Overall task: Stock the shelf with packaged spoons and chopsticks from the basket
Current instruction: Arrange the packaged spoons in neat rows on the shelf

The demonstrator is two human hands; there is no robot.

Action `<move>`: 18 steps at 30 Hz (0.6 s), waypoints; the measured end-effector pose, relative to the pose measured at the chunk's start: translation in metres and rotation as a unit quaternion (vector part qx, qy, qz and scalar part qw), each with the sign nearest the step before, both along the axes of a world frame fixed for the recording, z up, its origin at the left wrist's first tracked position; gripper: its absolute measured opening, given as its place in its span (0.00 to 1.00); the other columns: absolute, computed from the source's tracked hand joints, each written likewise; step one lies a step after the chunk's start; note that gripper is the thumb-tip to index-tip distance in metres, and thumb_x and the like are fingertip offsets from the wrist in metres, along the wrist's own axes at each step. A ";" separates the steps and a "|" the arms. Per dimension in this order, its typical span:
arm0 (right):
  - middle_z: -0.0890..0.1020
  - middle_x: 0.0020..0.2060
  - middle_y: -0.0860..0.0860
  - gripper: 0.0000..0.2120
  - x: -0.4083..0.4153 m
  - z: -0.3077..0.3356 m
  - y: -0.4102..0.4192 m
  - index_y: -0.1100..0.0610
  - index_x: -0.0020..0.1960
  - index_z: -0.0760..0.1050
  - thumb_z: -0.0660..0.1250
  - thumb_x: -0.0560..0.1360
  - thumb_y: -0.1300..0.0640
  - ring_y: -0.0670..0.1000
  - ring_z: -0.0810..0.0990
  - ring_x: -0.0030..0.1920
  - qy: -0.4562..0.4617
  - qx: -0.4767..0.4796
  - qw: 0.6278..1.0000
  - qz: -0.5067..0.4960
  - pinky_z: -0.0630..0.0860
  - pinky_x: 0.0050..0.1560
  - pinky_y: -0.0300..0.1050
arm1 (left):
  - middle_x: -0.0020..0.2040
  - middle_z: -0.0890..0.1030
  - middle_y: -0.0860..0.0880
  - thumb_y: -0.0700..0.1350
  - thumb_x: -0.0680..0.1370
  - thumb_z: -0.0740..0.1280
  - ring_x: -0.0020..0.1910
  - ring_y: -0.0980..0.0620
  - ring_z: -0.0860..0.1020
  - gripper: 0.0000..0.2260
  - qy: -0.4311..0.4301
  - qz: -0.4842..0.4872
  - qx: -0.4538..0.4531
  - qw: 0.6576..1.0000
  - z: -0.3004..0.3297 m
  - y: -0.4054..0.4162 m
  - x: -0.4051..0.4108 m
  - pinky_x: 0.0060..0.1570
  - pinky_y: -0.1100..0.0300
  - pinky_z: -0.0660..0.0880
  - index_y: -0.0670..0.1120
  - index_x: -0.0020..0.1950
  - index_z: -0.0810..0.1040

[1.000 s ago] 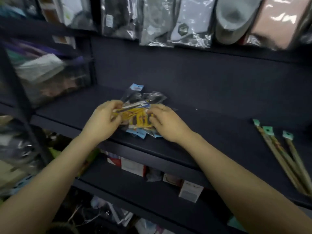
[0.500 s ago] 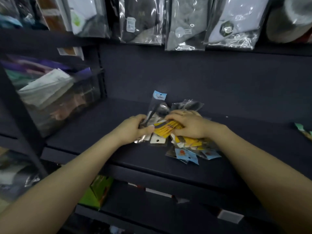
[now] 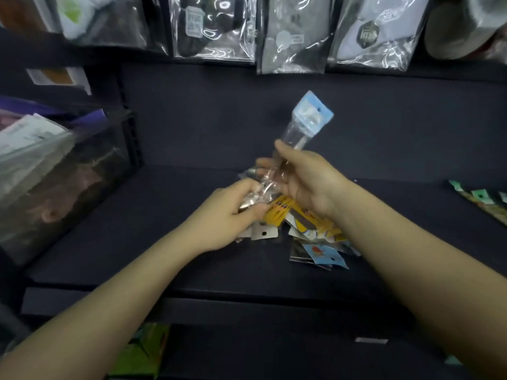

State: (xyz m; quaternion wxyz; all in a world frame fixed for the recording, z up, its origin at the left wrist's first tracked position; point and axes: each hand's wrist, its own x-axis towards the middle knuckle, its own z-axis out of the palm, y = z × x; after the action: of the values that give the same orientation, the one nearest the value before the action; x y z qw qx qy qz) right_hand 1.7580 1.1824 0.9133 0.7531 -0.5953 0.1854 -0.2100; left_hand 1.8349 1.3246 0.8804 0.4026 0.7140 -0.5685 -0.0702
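On the dark shelf (image 3: 109,242), a clear bin (image 3: 68,174) at the left held blurred packaged goods, and four clear bags (image 3: 293,37) of fabric items hung along the far top. The right hand (image 3: 307,179) had its grip clamped on one clear spoon packet (image 3: 304,127) with a blue header, raised and tilted to the right above a loose pile of packets (image 3: 310,237) too jumbled to count. The left hand (image 3: 227,218), fingers curled, gripped crinkled packets at the pile's left edge, while chopstick packs (image 3: 482,198) lay at the far right.

light: dim, from above | glare: hanging bags (image 3: 216,31) | blur: soft throughout | edges: wide-angle bowing
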 end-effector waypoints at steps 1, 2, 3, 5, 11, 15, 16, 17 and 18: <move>0.82 0.34 0.54 0.05 -0.005 0.002 -0.001 0.59 0.48 0.71 0.59 0.79 0.58 0.50 0.81 0.34 -0.023 0.014 1.000 -0.010 0.81 0.40 0.45 | 0.35 0.78 0.55 0.49 0.76 0.62 0.33 0.60 0.75 0.02 -0.022 -0.023 0.010 0.999 0.001 -0.005 -0.005 0.35 0.65 0.70 0.55 0.46 0.74; 0.81 0.29 0.53 0.05 -0.010 0.005 -0.003 0.59 0.48 0.71 0.57 0.79 0.61 0.48 0.79 0.27 -0.035 0.011 0.999 -0.029 0.79 0.31 0.41 | 0.37 0.78 0.55 0.51 0.77 0.61 0.36 0.58 0.76 0.05 -0.052 -0.033 0.013 0.998 0.001 -0.011 -0.009 0.38 0.63 0.71 0.52 0.48 0.76; 0.78 0.27 0.52 0.06 -0.017 0.007 -0.008 0.59 0.48 0.71 0.55 0.80 0.63 0.46 0.75 0.22 -0.039 -0.001 0.998 -0.058 0.74 0.24 0.36 | 0.40 0.78 0.54 0.53 0.77 0.60 0.40 0.56 0.76 0.10 -0.087 -0.037 0.011 0.995 0.001 -0.019 -0.011 0.41 0.61 0.72 0.50 0.50 0.76; 0.71 0.27 0.52 0.09 -0.031 0.011 -0.028 0.58 0.46 0.70 0.53 0.80 0.64 0.43 0.65 0.17 -0.022 -0.031 0.992 -0.119 0.60 0.18 0.30 | 0.48 0.77 0.51 0.57 0.76 0.57 0.47 0.53 0.75 0.16 -0.132 -0.021 0.026 0.991 0.001 -0.036 -0.013 0.47 0.57 0.73 0.49 0.55 0.75; 0.72 0.29 0.55 0.12 -0.065 -0.001 -0.082 0.61 0.35 0.68 0.59 0.78 0.64 0.43 0.64 0.14 0.228 -0.140 0.954 -0.138 0.55 0.14 0.31 | 0.71 0.67 0.46 0.71 0.69 0.54 0.68 0.42 0.66 0.37 -0.178 0.095 0.231 0.952 0.004 -0.083 -0.028 0.62 0.50 0.69 0.50 0.71 0.61; 0.72 0.26 0.55 0.07 -0.064 -0.015 -0.086 0.62 0.38 0.69 0.63 0.75 0.64 0.46 0.65 0.16 0.352 -0.265 0.896 -0.060 0.60 0.19 0.36 | 0.69 0.71 0.47 0.73 0.67 0.56 0.65 0.44 0.70 0.37 -0.151 0.110 0.267 0.945 0.005 -0.100 -0.032 0.61 0.51 0.70 0.52 0.69 0.63; 0.72 0.26 0.55 0.05 -0.062 -0.016 -0.085 0.62 0.41 0.68 0.64 0.74 0.65 0.45 0.65 0.15 0.360 -0.276 0.890 -0.051 0.60 0.19 0.36 | 0.68 0.71 0.48 0.74 0.65 0.57 0.65 0.45 0.70 0.38 -0.138 0.116 0.268 0.947 0.004 -0.102 -0.033 0.61 0.51 0.70 0.53 0.69 0.63; 0.71 0.25 0.55 0.06 -0.062 -0.016 -0.085 0.62 0.42 0.67 0.64 0.74 0.66 0.44 0.65 0.13 0.362 -0.285 0.886 -0.043 0.60 0.17 0.34 | 0.69 0.69 0.48 0.74 0.64 0.58 0.66 0.44 0.69 0.40 -0.127 0.121 0.270 0.947 0.003 -0.103 -0.034 0.62 0.50 0.70 0.54 0.70 0.62; 0.71 0.24 0.55 0.07 -0.061 -0.015 -0.085 0.62 0.41 0.67 0.65 0.74 0.66 0.44 0.65 0.12 0.360 -0.294 0.885 -0.034 0.60 0.16 0.33 | 0.71 0.66 0.47 0.74 0.63 0.59 0.68 0.43 0.66 0.42 -0.119 0.126 0.277 0.945 0.002 -0.104 -0.036 0.63 0.50 0.69 0.54 0.71 0.59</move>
State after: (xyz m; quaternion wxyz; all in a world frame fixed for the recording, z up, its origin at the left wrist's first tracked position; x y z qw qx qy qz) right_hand 1.6969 1.0969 0.8979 0.4173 -0.8175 0.3936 -0.0515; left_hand 1.7985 1.2205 0.8820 0.1241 0.8660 -0.4763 -0.0880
